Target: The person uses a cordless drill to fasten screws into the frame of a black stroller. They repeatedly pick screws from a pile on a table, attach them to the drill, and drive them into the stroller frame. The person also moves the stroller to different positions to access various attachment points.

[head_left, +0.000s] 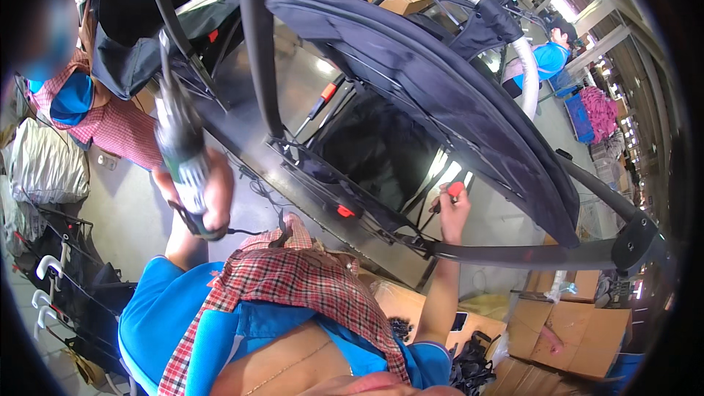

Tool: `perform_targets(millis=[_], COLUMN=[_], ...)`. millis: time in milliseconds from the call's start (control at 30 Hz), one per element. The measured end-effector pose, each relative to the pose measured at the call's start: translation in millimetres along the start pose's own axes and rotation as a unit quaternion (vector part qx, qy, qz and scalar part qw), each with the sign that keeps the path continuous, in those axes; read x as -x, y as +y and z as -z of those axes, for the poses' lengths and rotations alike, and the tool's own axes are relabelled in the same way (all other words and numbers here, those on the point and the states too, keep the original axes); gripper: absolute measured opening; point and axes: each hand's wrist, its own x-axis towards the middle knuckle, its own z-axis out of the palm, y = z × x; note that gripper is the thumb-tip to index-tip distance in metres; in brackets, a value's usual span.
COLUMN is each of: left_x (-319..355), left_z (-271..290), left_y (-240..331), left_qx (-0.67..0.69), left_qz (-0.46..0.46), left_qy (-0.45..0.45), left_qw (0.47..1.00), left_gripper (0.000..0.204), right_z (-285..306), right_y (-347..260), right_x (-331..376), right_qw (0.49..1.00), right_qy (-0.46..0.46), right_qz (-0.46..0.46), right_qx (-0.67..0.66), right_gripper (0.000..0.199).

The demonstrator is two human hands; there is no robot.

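Observation:
My left hand (pixel 213 194) is raised and wrapped around a corded power screwdriver (pixel 183 143), its long bit pointing up and slightly blurred. In front of me a stroller (pixel 418 73) with dark fabric and thick dark frame tubes lies tilted over the metal-edged work surface. My right hand (pixel 453 216) is at the stroller's lower right side, its fingers closed by a small red part (pixel 456 188) among thin rods. What exactly those fingers grip is partly hidden. A red clip (pixel 345 211) and an orange-red part (pixel 328 92) show on the frame's left side.
A co-worker in a checked apron (pixel 125 128) stands close on the left. Open cardboard boxes (pixel 568 334) and a tray of small black parts (pixel 400 328) lie at lower right. White-handled frames (pixel 50 268) stand at lower left. Another person (pixel 550 59) is farther right.

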Motion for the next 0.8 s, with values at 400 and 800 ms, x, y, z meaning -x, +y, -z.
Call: perform_targets(millis=[400, 800], left_x=[-32, -85], left_z=[175, 199], left_y=[-66, -88], left_qx=[-0.422, -0.301], left_qz=[0.380, 0.549], left_qy=[0.280, 0.276], left_qw=[0.774, 0.729], left_gripper=[0.070, 0.058], right_z=[34, 44], right_y=[-18, -22], right_x=[-30, -42], right_qw=[0.976, 0.976], right_qy=[-0.028, 0.001], right_qz=[-0.161, -0.217], right_qx=[-0.145, 0.024], right_gripper=[0.043, 0.047])
